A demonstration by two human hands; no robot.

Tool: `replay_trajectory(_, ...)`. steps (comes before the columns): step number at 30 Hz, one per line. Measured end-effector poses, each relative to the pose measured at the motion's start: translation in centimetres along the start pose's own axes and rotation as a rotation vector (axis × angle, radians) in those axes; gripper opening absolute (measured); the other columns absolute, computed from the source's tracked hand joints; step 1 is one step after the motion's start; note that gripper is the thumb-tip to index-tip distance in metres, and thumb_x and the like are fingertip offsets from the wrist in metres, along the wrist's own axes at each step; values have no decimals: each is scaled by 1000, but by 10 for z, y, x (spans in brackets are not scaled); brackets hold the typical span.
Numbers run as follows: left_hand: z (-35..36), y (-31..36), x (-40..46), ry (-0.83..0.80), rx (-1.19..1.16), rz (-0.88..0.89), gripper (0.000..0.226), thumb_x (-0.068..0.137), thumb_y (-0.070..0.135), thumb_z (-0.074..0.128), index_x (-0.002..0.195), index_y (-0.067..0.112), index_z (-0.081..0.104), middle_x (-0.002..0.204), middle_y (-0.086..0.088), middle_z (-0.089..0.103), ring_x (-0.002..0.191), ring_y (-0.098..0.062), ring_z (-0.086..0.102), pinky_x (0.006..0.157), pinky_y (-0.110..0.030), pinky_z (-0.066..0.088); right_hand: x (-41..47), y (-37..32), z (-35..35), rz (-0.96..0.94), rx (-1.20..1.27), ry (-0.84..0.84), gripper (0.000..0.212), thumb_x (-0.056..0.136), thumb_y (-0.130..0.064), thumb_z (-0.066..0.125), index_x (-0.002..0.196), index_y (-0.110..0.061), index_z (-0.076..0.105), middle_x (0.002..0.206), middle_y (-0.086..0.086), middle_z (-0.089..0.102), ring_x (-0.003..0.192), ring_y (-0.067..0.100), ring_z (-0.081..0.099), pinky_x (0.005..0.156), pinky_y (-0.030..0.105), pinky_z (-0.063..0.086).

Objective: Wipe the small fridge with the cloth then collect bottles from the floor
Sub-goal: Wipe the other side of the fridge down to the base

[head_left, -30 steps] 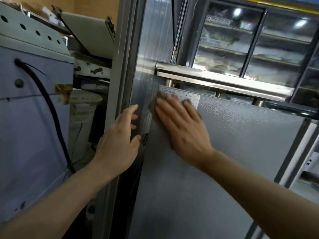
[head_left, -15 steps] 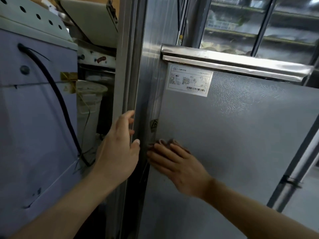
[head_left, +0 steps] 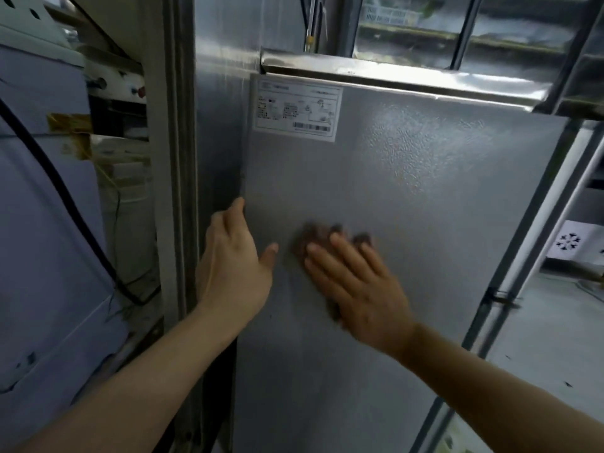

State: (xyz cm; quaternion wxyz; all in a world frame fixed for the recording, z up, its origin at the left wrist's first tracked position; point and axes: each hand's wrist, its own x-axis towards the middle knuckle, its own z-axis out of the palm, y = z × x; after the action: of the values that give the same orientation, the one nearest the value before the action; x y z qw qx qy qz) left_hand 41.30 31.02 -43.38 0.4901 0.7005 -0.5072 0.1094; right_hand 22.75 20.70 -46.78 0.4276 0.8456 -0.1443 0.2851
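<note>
The small fridge's grey textured side panel (head_left: 408, 197) fills the middle of the head view, with a white label (head_left: 297, 109) at its top left. My right hand (head_left: 356, 282) lies flat on the panel with fingers spread, pressing a dark brownish cloth (head_left: 313, 237) against it; only the cloth's edge shows past the fingertips. My left hand (head_left: 235, 263) rests on the panel's left edge, fingers straight, thumb out toward the cloth. No bottles are in view.
A shiny metal ledge (head_left: 392, 76) runs above the panel, with glass-fronted shelves (head_left: 457, 24) behind it. A tall metal frame (head_left: 176, 158) stands to the left, then a pale machine (head_left: 42, 223) with a black cable (head_left: 65, 197). Floor (head_left: 549, 338) shows at the right.
My right hand and the cloth slid down the panel from the label, then moved right, away from the left edge. The left hand shifted from the frame onto the panel's edge.
</note>
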Motion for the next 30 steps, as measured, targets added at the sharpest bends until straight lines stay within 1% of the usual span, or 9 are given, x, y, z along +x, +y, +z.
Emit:
replay_trajectory(2,5,2,-3,8,38,4,79,86,34,62,147,14,16,137,-13,33,122,-28,39,91,-39,42,-31,-8,3,-138,-25,-124,60,89,-30,40,146,-17,31,154,-2,24,144,23,18,118,39,9)
replay_trajectory(5,10,4,-5,18,92,-16,88,81,37,66,147,12,12,134,-16,31,120,-33,39,87,-44,44,-34,11,-9,-220,-30,-134,57,90,-27,38,145,-14,33,152,-1,29,141,25,26,117,39,15)
replay_trajectory(7,13,5,-4,27,114,-23,92,79,37,69,146,10,12,133,-18,31,119,-35,39,85,-46,45,-21,40,-23,-124,-15,-8,53,91,-22,41,143,-11,37,151,3,33,140,29,29,115,41,21)
replay_trajectory(10,18,4,-5,44,115,-36,94,78,36,70,146,6,13,135,-21,29,119,-38,39,85,-48,44,-5,88,-37,117,-17,180,61,91,-17,55,146,-8,30,155,7,24,144,29,16,118,44,14)
replay_trajectory(14,22,3,-6,63,82,-37,94,78,33,70,147,8,12,135,-21,29,119,-39,39,93,-50,42,-27,71,-23,326,64,269,63,90,-19,57,145,-8,29,153,10,25,145,33,14,117,48,16)
replay_trajectory(18,22,5,-6,61,76,-35,95,79,32,70,148,10,9,136,-21,28,122,-39,37,98,-50,39,-97,31,-4,57,-17,-25,68,84,-28,47,146,-12,22,154,5,20,146,29,3,118,42,10)
replay_trajectory(21,22,4,-7,70,70,-39,95,80,31,70,149,9,7,137,-23,28,123,-40,36,100,-50,37,-102,49,-15,-39,-58,-48,63,84,-19,45,144,-12,28,153,5,26,143,27,17,116,40,13)
replay_trajectory(25,26,2,-11,80,32,-36,94,81,33,67,149,15,5,139,-24,28,126,-39,34,101,-49,35,-77,105,-49,314,-75,197,47,96,-18,36,141,-2,37,148,15,33,138,36,28,113,47,18)
replay_trajectory(30,33,-3,-14,117,17,-48,90,82,33,67,148,16,9,137,-24,30,124,-38,35,99,-51,37,-70,117,-52,544,-187,284,51,97,-13,31,145,3,28,153,20,23,142,37,20,118,46,15)
